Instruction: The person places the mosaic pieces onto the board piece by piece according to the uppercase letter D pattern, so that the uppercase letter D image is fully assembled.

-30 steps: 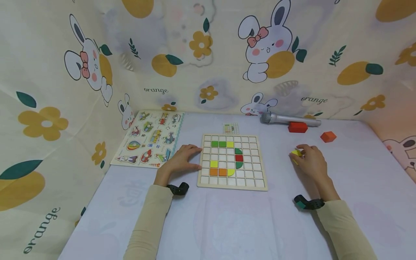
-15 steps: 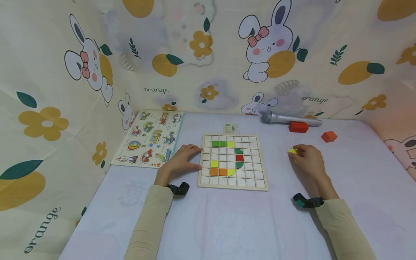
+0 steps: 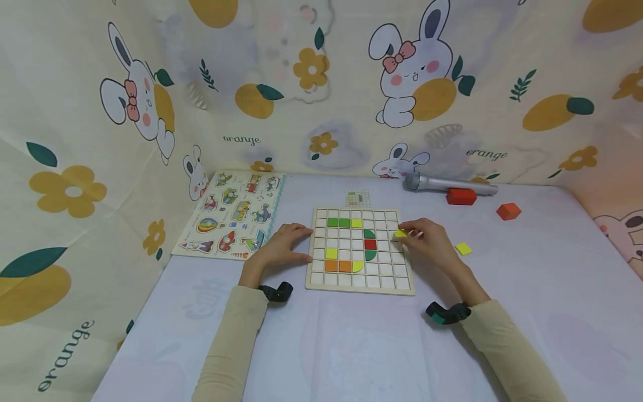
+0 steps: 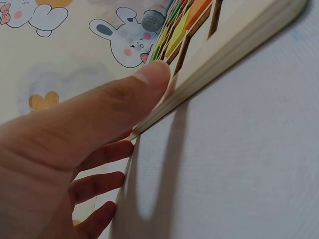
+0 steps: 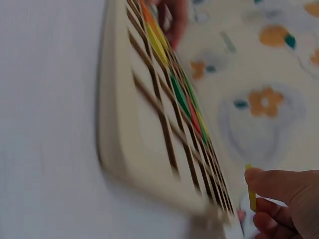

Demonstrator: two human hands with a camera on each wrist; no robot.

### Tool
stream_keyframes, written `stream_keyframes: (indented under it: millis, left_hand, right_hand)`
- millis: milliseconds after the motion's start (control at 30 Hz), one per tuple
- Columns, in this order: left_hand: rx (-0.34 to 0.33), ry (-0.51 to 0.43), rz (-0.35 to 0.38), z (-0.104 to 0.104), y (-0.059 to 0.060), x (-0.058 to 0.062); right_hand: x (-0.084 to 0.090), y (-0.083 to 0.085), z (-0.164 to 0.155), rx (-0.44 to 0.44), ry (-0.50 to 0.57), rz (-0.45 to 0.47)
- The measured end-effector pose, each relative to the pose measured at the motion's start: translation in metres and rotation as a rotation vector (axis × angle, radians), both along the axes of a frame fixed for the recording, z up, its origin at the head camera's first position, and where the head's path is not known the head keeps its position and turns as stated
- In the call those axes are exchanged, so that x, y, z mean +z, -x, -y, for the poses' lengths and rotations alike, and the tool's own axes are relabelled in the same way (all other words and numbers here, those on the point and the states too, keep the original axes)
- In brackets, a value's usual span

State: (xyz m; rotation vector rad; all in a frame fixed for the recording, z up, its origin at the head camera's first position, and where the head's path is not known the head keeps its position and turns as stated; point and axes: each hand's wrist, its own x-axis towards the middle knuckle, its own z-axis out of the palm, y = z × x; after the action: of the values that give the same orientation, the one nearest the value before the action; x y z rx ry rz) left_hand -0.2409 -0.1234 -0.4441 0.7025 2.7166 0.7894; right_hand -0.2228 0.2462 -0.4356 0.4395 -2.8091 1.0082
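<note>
A wooden grid board (image 3: pixel 359 291) lies mid-table with green, yellow, red and orange tiles set in some of its squares. Thumb and fingertips of my left hand (image 3: pixel 276 247) touch its left edge, fingers spread; in the left wrist view the thumb (image 4: pixel 149 79) lies at the rim. My right hand (image 3: pixel 432 244) pinches a yellow tile (image 3: pixel 400 233) over the board's right edge. Seen from the right wrist, that thin yellow tile (image 5: pixel 251 188) stands edge-on between thumb and fingers. Another yellow tile (image 3: pixel 463 248) rests on the table to the right of this hand.
Behind the board lies a small card (image 3: pixel 357 198) printed with a coloured grid. A picture puzzle board (image 3: pixel 228 218) sits at the back left. Toward the back right are a silver microphone (image 3: pixel 447 184), a red block (image 3: pixel 461 196) and an orange-red block (image 3: pixel 509 211).
My right hand has moved left to the board's right edge, carrying a yellow tile. The other yellow tile has come into view on the table. My left hand stays in place.
</note>
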Motion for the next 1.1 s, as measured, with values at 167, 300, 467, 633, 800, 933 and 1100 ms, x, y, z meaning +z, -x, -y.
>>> stream_keyframes:
  millis: [167,300,467,633,800,933,1100]
  left_hand:
    - [-0.004,-0.007,-0.004,0.0,0.0,0.0]
    - [-0.005,-0.013,0.002,0.0,-0.001,0.001]
    - [-0.008,-0.007,-0.003,0.001,0.0,0.0]
    - [-0.005,-0.005,-0.008,0.001,0.001,-0.001]
    - [-0.002,-0.003,-0.009,0.001,0.001,-0.001]
    - [-0.006,-0.002,-0.013,0.001,0.001,0.0]
    - [-0.011,-0.004,-0.017,0.001,0.0,0.0]
  right_hand:
    - [0.001,0.004,0.036,0.1,0.033,-0.012]
    - [-0.003,0.008,0.062,0.177,0.042,-0.051]
    - [-0.007,0.01,0.088,0.255,0.05,-0.08]
    - [-0.016,0.012,0.108,0.298,0.091,-0.028]
    - [-0.02,0.016,0.123,0.303,0.104,-0.011]
    - [-0.02,0.018,0.129,0.281,0.084,-0.022]
    - [-0.022,0.02,0.132,0.25,0.047,-0.023]
